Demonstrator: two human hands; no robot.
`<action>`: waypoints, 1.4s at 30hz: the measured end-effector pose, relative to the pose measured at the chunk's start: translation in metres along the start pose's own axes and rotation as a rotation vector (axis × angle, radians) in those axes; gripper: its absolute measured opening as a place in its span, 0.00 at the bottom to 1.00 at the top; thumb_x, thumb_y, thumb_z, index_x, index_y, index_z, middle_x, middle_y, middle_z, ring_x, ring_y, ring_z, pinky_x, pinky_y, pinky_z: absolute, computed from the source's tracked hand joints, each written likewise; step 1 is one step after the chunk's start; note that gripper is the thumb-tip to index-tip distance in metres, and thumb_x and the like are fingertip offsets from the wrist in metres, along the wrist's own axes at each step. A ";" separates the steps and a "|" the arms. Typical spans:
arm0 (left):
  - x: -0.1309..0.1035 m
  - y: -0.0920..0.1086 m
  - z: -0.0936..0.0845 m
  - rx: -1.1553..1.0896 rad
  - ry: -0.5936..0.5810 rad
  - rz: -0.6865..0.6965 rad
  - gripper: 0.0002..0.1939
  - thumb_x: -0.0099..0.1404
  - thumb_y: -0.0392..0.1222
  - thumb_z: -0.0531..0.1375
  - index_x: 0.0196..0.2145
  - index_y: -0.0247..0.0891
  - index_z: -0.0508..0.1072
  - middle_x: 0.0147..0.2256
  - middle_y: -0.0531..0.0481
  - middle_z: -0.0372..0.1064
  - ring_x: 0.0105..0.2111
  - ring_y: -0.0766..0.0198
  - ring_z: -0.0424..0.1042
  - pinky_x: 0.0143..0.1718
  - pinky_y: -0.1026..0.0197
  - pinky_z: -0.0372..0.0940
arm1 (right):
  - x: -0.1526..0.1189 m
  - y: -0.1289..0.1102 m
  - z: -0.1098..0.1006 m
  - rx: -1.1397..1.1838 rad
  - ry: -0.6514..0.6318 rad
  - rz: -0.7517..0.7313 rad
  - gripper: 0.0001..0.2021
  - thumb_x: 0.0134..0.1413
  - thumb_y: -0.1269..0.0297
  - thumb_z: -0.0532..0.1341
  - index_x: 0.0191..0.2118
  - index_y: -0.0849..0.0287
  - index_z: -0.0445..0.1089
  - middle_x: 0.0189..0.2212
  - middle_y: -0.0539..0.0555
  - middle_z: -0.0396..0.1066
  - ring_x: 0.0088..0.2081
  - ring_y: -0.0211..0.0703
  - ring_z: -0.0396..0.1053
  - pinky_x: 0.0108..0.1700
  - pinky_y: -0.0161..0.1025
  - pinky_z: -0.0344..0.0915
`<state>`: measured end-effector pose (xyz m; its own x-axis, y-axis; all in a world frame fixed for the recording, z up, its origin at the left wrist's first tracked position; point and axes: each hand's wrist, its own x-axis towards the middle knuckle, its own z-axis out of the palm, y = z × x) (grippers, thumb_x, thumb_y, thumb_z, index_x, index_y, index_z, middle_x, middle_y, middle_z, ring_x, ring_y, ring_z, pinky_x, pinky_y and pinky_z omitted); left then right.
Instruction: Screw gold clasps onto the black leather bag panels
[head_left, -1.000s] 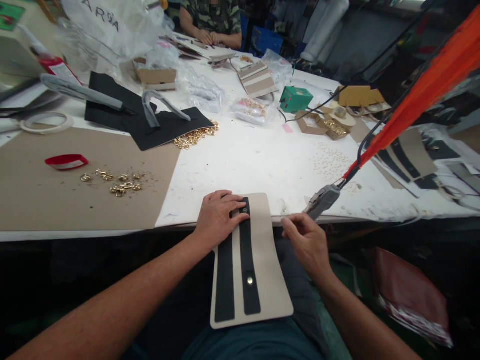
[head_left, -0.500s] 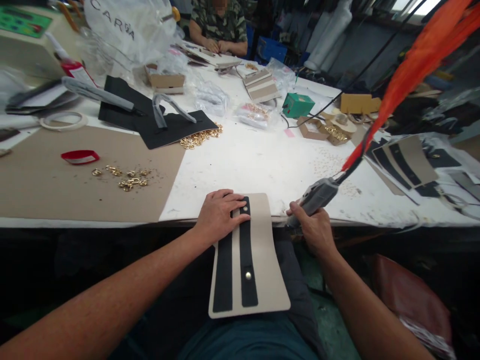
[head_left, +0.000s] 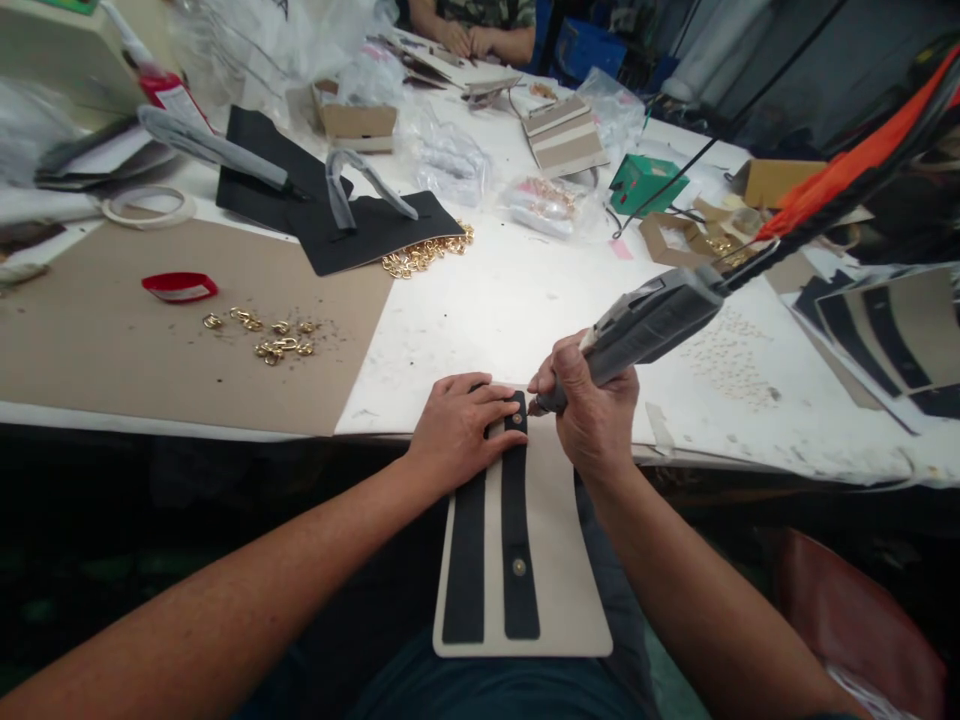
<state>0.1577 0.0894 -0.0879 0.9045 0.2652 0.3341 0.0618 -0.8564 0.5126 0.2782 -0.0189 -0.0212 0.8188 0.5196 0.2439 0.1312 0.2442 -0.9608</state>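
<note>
A beige panel [head_left: 562, 570] with two black strips lies from the table's front edge toward my lap. One black strip [head_left: 517, 500] carries a small round metal fastener [head_left: 517, 418] near its top and another fastener [head_left: 519, 567] lower down. My left hand [head_left: 469, 430] rests flat on the panel's upper left, thumb and fingertips beside the upper fastener. My right hand [head_left: 600, 410] is wrapped round a grey electric screwdriver [head_left: 652, 315], tilted with its tip down. That tip is close to the upper fastener; I cannot tell whether they touch.
An orange-wrapped cable [head_left: 840, 190] runs from the screwdriver to the upper right. Gold chain links [head_left: 285, 347] and a red loop [head_left: 180, 287] lie to the left. Black panels with handles [head_left: 375, 235], a green box [head_left: 646, 184] and small cartons stand behind. A person's hands [head_left: 469, 40] are across the table.
My right hand has brought the screwdriver leftward and up from beside the panel to the upper fastener. My left hand remains on the panel. The view has shifted.
</note>
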 end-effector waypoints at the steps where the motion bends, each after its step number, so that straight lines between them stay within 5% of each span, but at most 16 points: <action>1: 0.000 0.000 0.000 -0.002 -0.003 -0.003 0.18 0.67 0.56 0.68 0.51 0.49 0.81 0.56 0.53 0.78 0.62 0.47 0.67 0.61 0.42 0.59 | -0.001 0.003 0.000 -0.003 0.002 0.005 0.20 0.56 0.46 0.73 0.37 0.55 0.67 0.23 0.45 0.69 0.22 0.38 0.70 0.25 0.35 0.70; 10: 0.001 0.000 -0.001 -0.010 -0.027 -0.004 0.18 0.68 0.56 0.67 0.52 0.49 0.80 0.58 0.55 0.77 0.62 0.47 0.66 0.61 0.41 0.57 | -0.003 0.016 0.001 -0.073 0.048 0.008 0.21 0.54 0.45 0.73 0.34 0.56 0.70 0.23 0.46 0.69 0.23 0.39 0.70 0.27 0.37 0.70; 29: 0.002 0.001 -0.002 -0.021 -0.043 -0.043 0.13 0.70 0.54 0.65 0.49 0.50 0.81 0.56 0.54 0.78 0.63 0.48 0.67 0.62 0.41 0.56 | 0.002 0.025 0.000 -0.115 -0.198 -0.138 0.10 0.60 0.58 0.67 0.32 0.55 0.68 0.24 0.48 0.66 0.24 0.39 0.66 0.28 0.40 0.69; 42: 0.002 0.000 0.000 -0.029 -0.051 -0.061 0.11 0.71 0.54 0.64 0.46 0.50 0.81 0.56 0.55 0.78 0.63 0.49 0.67 0.61 0.40 0.55 | 0.008 0.029 0.003 -0.082 -0.276 -0.111 0.11 0.60 0.56 0.67 0.33 0.53 0.67 0.23 0.47 0.65 0.23 0.40 0.65 0.26 0.40 0.69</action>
<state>0.1595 0.0897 -0.0868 0.9197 0.2932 0.2612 0.1060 -0.8259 0.5537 0.2869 -0.0056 -0.0470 0.6154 0.6991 0.3640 0.2653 0.2511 -0.9309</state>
